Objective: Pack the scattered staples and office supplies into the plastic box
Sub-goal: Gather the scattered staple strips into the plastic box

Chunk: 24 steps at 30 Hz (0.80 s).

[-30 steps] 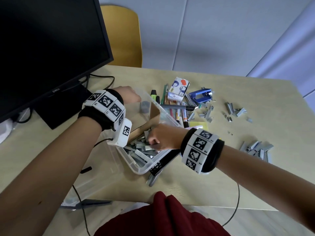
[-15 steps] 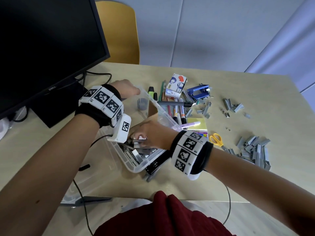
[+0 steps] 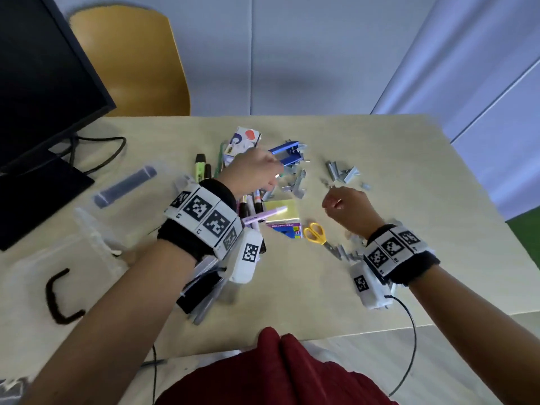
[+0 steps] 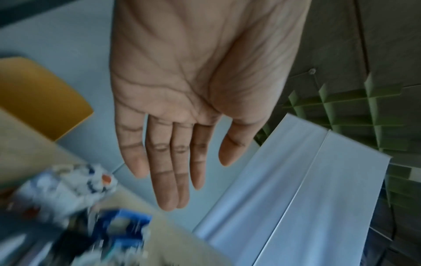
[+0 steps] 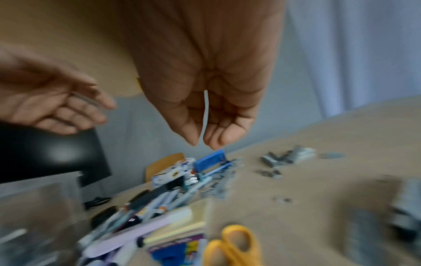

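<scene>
Plainly, the head view alone shows the plastic box [image 3: 87, 229], a clear blur at the left of the frame with my forearm across it. Its contents are too smeared to tell.

Only the left wrist view shows my left hand [image 4: 191, 86] from the palm side: fingers [image 4: 168, 180] straight and together, holding nothing. It hangs over the pens [image 3: 251, 203], whose long axes run up and down the frame. A lilac pen [image 3: 263, 214] lies across them, pointing right.

The scissors [image 3: 314, 232] lie right of them, yellow handles toward the upper left, blades toward the lower right.

The staples [image 3: 342, 172] lie loose on the worktop [image 3: 409, 200] at centre right, strips at mixed angles. My right hand [image 3: 344, 207] is just below them. In the right wrist view its fingers [image 5: 227, 133] curl, tips bunched; whether they pinch anything I cannot tell.
</scene>
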Each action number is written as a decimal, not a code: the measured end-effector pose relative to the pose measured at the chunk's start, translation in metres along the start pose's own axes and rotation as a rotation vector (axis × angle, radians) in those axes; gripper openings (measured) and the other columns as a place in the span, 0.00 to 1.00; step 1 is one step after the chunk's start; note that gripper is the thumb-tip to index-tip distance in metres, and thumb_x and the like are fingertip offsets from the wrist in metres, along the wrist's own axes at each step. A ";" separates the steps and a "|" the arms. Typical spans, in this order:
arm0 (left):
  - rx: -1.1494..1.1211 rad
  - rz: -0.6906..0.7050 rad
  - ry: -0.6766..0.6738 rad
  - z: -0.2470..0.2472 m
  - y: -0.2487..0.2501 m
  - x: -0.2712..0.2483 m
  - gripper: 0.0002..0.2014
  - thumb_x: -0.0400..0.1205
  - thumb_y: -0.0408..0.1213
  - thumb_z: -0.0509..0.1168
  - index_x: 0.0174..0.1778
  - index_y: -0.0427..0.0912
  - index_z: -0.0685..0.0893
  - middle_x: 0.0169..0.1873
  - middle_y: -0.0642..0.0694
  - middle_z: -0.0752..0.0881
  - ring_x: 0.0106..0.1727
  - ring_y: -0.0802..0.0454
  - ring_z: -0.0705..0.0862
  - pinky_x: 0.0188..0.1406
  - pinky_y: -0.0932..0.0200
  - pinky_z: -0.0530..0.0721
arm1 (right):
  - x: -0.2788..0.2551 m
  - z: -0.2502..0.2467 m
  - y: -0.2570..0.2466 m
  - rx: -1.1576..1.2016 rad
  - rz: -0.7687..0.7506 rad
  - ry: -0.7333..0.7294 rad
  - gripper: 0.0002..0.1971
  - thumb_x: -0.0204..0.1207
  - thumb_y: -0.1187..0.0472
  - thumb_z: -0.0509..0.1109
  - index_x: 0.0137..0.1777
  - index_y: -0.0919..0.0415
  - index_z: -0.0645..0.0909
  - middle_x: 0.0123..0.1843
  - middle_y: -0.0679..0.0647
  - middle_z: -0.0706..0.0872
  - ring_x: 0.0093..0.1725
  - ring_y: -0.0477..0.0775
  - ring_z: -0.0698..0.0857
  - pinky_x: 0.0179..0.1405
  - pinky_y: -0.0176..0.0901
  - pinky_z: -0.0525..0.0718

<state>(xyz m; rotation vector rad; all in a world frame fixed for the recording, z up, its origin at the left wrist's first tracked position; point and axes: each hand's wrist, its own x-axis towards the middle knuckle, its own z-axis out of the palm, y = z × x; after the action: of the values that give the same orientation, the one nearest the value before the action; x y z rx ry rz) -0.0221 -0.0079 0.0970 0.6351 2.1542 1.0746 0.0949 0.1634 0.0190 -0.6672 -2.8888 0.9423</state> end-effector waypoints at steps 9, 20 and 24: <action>0.132 -0.257 -0.015 0.101 -0.021 0.074 0.08 0.77 0.37 0.61 0.33 0.38 0.74 0.33 0.41 0.77 0.41 0.45 0.78 0.36 0.59 0.71 | 0.025 -0.022 0.095 -0.097 0.149 -0.204 0.10 0.74 0.68 0.65 0.53 0.66 0.83 0.54 0.60 0.87 0.55 0.57 0.83 0.56 0.39 0.76; 0.435 -0.312 0.120 0.110 -0.026 0.167 0.16 0.81 0.32 0.59 0.63 0.29 0.72 0.68 0.32 0.70 0.61 0.35 0.77 0.51 0.50 0.75 | 0.111 -0.019 0.113 -0.201 0.086 -0.248 0.15 0.74 0.64 0.65 0.61 0.62 0.78 0.65 0.60 0.77 0.67 0.61 0.74 0.66 0.45 0.71; 0.486 -0.357 0.147 0.114 -0.028 0.190 0.19 0.82 0.34 0.60 0.67 0.32 0.70 0.72 0.34 0.64 0.65 0.33 0.75 0.57 0.47 0.76 | 0.134 -0.019 0.110 -0.202 0.128 -0.155 0.16 0.75 0.64 0.63 0.63 0.63 0.76 0.64 0.62 0.75 0.65 0.65 0.73 0.62 0.48 0.72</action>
<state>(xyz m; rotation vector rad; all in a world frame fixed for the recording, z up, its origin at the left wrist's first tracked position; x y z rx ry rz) -0.0718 0.1605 -0.0410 0.3610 2.5570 0.4191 0.0187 0.3087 -0.0416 -0.8373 -3.1418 0.7511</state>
